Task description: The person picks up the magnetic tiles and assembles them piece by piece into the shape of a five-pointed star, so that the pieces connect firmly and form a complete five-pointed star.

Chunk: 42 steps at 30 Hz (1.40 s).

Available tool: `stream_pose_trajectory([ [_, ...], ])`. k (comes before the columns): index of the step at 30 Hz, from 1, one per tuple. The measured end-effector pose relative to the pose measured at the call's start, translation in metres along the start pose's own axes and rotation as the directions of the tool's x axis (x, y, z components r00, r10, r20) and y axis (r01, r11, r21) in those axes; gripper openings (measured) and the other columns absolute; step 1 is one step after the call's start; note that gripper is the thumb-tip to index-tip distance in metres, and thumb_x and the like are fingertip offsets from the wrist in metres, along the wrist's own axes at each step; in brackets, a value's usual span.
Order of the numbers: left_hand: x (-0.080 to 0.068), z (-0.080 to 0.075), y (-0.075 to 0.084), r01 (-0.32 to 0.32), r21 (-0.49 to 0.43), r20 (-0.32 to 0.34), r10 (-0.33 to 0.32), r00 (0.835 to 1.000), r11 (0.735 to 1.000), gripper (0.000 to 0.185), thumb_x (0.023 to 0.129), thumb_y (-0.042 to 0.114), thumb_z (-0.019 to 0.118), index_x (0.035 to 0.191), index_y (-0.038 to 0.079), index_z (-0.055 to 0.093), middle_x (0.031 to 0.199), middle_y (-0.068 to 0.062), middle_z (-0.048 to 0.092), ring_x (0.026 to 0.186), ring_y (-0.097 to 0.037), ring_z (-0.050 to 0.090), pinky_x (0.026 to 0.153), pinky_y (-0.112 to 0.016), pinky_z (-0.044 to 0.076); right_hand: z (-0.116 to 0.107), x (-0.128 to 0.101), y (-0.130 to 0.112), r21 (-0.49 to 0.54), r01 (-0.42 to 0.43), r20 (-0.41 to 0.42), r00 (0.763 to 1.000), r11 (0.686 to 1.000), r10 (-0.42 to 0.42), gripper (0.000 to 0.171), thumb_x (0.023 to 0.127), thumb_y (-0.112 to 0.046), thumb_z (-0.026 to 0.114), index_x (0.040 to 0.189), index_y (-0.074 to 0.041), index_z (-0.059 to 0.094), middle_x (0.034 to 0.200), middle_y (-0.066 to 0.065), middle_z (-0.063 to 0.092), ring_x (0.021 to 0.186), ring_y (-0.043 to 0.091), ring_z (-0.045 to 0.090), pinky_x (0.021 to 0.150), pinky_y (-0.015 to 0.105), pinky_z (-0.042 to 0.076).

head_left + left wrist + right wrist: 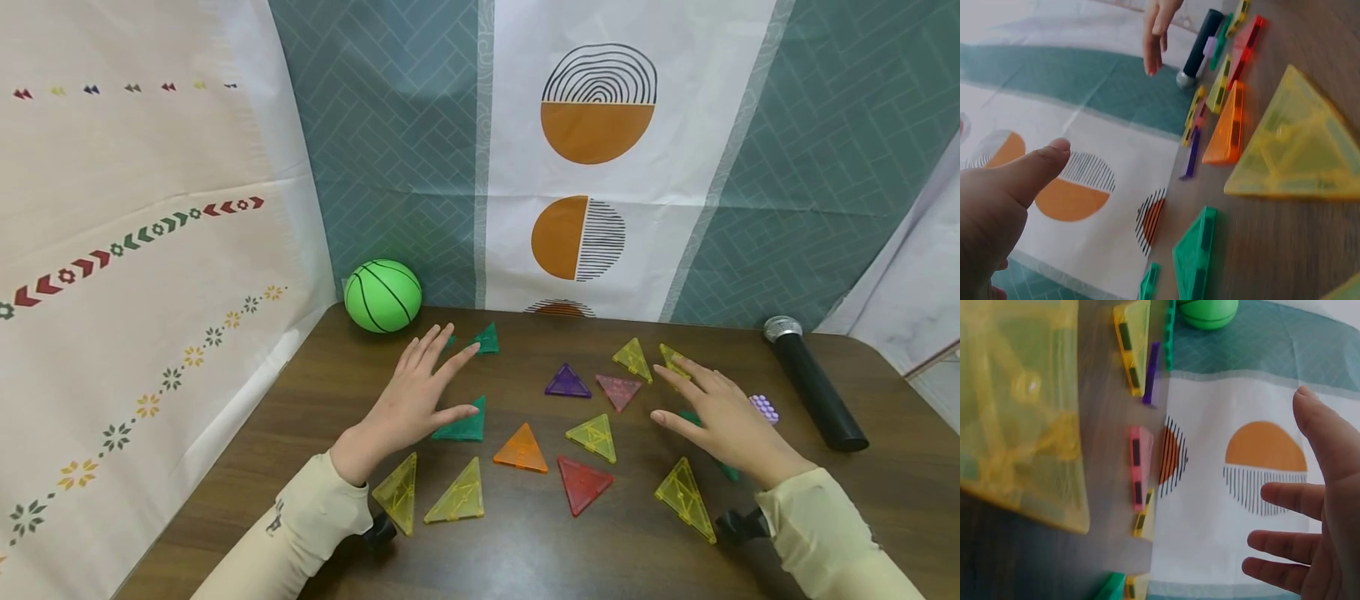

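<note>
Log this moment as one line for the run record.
left hand: open, above green triangle | right hand: open, above tiles | table: colored triangles, green ball, microphone

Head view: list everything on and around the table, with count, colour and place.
Yellow triangle tiles: six, spread front and back.
Green triangle tiles: at least three, by the hands.
Purple tile: one, centre back.
Pink tile: one, beside purple.
Orange tile: one, centre.
Red tile: one, front centre.
Ball: one, green, back left.
Microphone: one, black, right.
Left hand: open above tiles.
Right hand: open above tiles.
</note>
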State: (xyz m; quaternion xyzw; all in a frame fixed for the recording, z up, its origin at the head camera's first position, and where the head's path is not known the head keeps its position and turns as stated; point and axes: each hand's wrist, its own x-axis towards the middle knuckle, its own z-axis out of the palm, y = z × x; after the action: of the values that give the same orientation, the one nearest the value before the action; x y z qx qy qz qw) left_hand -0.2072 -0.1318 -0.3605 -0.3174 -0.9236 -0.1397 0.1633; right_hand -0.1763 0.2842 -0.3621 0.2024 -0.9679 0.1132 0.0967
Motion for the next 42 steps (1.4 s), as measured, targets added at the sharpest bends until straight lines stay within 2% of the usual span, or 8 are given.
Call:
stream_pose_trajectory([
  [6, 0.003, 0.003, 0.011, -0.068, 0.023, -0.073, 0.07, 0.995, 0.997, 0.081, 0.082, 0.046, 0.073, 0.149, 0.02, 0.036, 0.158, -0.018, 0.023, 0.147, -0.037, 0.019, 0.115, -0.06, 0.022, 0.0, 0.001, -0.015, 0.017, 0.048, -0.054, 0.997, 0.999, -0.047, 0.069, 0.089, -0.045, 0.064, 0.145, -0.011, 0.042, 0.146, 0.021, 0.041, 0.13, 0.048, 0.04, 0.104, 0.065, 0.029],
  [11, 0.003, 0.007, 0.023, -0.125, 0.023, -0.079, 0.126, 0.989, 0.992, 0.081, 0.081, 0.047, 0.073, 0.148, 0.02, 0.037, 0.158, -0.018, 0.023, 0.147, -0.038, 0.021, 0.115, -0.059, 0.025, 0.003, 0.001, -0.028, 0.028, 0.084, -0.079, 0.994, 0.996, -0.082, 0.07, 0.087, -0.045, 0.067, 0.145, -0.015, 0.042, 0.142, 0.018, 0.046, 0.126, 0.044, 0.046, 0.101, 0.063, 0.034],
  [20, 0.001, 0.022, 0.044, -0.16, -0.067, -0.019, 0.159, 0.987, 0.985, 0.079, 0.081, 0.046, 0.073, 0.147, 0.02, 0.039, 0.157, -0.016, 0.026, 0.146, -0.035, 0.024, 0.113, -0.058, 0.029, 0.011, -0.001, -0.051, 0.028, 0.173, -0.112, 0.979, 0.984, -0.169, 0.07, 0.081, -0.042, 0.074, 0.138, -0.01, 0.05, 0.132, 0.015, 0.055, 0.118, 0.037, 0.055, 0.095, 0.059, 0.044],
  [27, -0.004, 0.04, 0.056, -0.197, -0.026, 0.089, 0.198, 0.976, 0.98, 0.077, 0.083, 0.051, 0.069, 0.147, 0.021, 0.038, 0.157, -0.015, 0.028, 0.141, -0.035, 0.034, 0.109, -0.054, 0.037, 0.027, -0.001, -0.069, 0.06, 0.207, -0.072, 0.977, 0.976, -0.203, 0.067, 0.08, -0.049, 0.072, 0.135, -0.014, 0.055, 0.127, 0.009, 0.058, 0.112, 0.031, 0.059, 0.09, 0.052, 0.05],
  [33, -0.007, 0.051, 0.067, -0.192, 0.013, 0.156, 0.187, 0.97, 0.981, 0.073, 0.086, 0.054, 0.064, 0.147, 0.024, 0.038, 0.154, -0.014, 0.034, 0.138, -0.031, 0.039, 0.109, -0.052, 0.038, 0.038, -0.002, -0.079, 0.099, 0.221, -0.028, 0.975, 0.97, -0.22, 0.069, 0.079, -0.048, 0.074, 0.135, -0.013, 0.055, 0.129, 0.007, 0.055, 0.112, 0.028, 0.059, 0.089, 0.047, 0.053],
  [39, -0.01, 0.06, 0.072, -0.162, 0.016, 0.102, 0.16, 0.982, 0.987, 0.065, 0.087, 0.05, 0.065, 0.142, 0.021, 0.046, 0.145, -0.014, 0.045, 0.131, -0.028, 0.047, 0.108, -0.049, 0.04, 0.046, -0.004, -0.083, 0.107, 0.274, -0.014, 0.962, 0.956, -0.274, 0.068, 0.077, -0.045, 0.077, 0.133, -0.012, 0.056, 0.127, 0.007, 0.056, 0.112, 0.026, 0.059, 0.088, 0.043, 0.054],
  [42, -0.012, 0.064, 0.073, -0.144, 0.007, 0.098, 0.143, 0.985, 0.989, 0.061, 0.087, 0.049, 0.065, 0.139, 0.019, 0.05, 0.141, -0.013, 0.05, 0.128, -0.027, 0.05, 0.107, -0.045, 0.041, 0.05, -0.006, -0.084, 0.122, 0.281, 0.02, 0.958, 0.952, -0.286, 0.067, 0.078, -0.048, 0.075, 0.132, -0.012, 0.057, 0.127, 0.007, 0.057, 0.112, 0.024, 0.06, 0.088, 0.042, 0.054],
])
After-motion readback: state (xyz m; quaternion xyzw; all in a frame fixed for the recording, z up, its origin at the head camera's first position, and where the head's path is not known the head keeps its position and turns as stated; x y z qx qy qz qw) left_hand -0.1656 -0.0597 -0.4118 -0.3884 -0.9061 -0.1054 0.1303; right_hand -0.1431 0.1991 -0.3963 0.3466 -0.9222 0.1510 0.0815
